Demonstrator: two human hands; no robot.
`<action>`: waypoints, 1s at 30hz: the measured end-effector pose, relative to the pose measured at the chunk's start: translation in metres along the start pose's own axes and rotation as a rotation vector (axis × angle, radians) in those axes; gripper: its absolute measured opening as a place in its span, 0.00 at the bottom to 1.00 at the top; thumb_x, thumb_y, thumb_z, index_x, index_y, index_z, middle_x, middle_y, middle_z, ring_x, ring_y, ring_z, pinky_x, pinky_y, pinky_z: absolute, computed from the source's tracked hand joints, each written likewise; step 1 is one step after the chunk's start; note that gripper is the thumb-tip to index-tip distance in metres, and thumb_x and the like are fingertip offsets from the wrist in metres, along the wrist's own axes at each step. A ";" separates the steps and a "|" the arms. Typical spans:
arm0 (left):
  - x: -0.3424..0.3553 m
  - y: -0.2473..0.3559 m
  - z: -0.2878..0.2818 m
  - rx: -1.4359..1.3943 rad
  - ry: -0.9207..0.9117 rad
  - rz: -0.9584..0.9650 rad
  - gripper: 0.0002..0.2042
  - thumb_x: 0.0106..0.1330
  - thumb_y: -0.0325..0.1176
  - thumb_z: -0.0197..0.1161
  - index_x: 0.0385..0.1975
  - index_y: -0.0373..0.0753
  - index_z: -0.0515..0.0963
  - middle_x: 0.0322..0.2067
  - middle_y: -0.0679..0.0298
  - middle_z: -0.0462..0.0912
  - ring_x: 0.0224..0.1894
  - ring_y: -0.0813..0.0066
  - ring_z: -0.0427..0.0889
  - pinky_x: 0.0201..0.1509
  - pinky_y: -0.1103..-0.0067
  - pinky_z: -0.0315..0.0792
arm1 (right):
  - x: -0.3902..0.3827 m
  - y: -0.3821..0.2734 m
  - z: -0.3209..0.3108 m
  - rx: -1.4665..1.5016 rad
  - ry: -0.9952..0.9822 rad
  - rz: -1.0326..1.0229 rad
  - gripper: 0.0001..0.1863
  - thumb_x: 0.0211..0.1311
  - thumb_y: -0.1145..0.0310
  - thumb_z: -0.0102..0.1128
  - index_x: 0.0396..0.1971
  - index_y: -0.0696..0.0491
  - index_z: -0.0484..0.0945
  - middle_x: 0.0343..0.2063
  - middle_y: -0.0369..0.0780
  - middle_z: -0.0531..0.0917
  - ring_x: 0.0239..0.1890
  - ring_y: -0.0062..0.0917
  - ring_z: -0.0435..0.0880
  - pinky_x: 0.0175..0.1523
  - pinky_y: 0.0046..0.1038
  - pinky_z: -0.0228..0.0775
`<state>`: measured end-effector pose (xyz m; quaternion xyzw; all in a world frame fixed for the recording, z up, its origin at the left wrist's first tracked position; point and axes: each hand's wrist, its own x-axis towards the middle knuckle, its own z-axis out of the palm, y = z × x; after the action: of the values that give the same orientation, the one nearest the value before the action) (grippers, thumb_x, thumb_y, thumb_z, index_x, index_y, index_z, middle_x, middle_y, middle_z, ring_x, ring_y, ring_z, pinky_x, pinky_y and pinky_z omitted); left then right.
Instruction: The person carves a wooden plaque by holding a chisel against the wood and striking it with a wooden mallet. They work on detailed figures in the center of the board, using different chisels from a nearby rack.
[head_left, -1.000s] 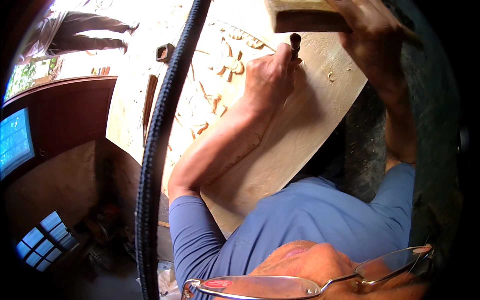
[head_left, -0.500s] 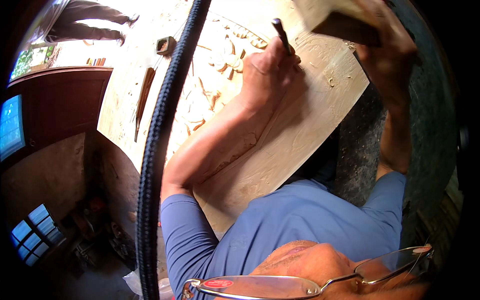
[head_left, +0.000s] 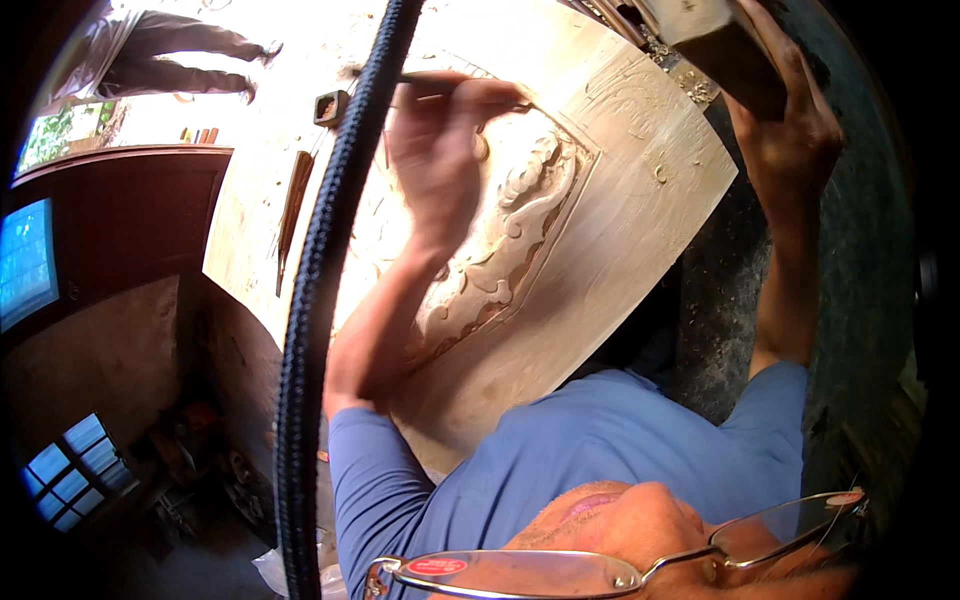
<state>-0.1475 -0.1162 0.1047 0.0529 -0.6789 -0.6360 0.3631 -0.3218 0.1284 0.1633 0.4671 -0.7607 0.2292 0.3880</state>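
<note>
A pale wooden board (head_left: 650, 210) bears a carved relief (head_left: 530, 190) inside a bordered outline. My left hand (head_left: 435, 160), blurred by motion, is over the upper left of the carving, closed on a thin dark carving tool (head_left: 418, 77) that lies roughly level, partly behind a braided cord. My right hand (head_left: 785, 140) grips a rectangular wooden mallet (head_left: 715, 40) at the board's upper right, raised beside its edge.
A black braided cord (head_left: 342, 180) crosses in front of the board. At its left lie a small square container (head_left: 330, 108) and slim tools (head_left: 294, 210). A person's trousered legs (head_left: 175, 65) show at upper left. More tools and shavings (head_left: 690, 82) are at top right.
My left hand has swung leftward with the tool, tipping it from upright to nearly level and uncovering more carving. The mallet in my right hand has shifted rightward.
</note>
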 end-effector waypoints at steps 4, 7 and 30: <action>-0.036 0.035 -0.060 0.201 0.211 0.114 0.04 0.77 0.24 0.58 0.45 0.31 0.74 0.37 0.46 0.89 0.38 0.58 0.91 0.47 0.65 0.88 | -0.059 0.015 0.013 -0.060 -0.201 0.160 0.36 0.55 0.62 0.81 0.65 0.46 0.77 0.52 0.39 0.89 0.51 0.36 0.90 0.51 0.33 0.85; -0.090 0.059 -0.081 0.339 0.345 0.032 0.05 0.77 0.25 0.58 0.45 0.31 0.73 0.36 0.46 0.88 0.37 0.58 0.91 0.45 0.66 0.88 | -0.075 0.009 0.028 -0.119 -0.207 0.213 0.40 0.54 0.55 0.80 0.67 0.47 0.75 0.51 0.40 0.89 0.51 0.36 0.90 0.50 0.32 0.85; -0.148 0.037 -0.069 0.416 0.564 -0.240 0.06 0.78 0.29 0.59 0.46 0.33 0.73 0.35 0.50 0.88 0.37 0.64 0.90 0.46 0.69 0.86 | -0.093 -0.013 0.045 -0.118 -0.180 0.286 0.33 0.56 0.63 0.80 0.62 0.50 0.78 0.52 0.42 0.88 0.51 0.39 0.89 0.54 0.38 0.84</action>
<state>0.0136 -0.0878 0.0702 0.3778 -0.6558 -0.4828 0.4405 -0.3024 0.1400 0.0618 0.3490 -0.8632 0.1942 0.3088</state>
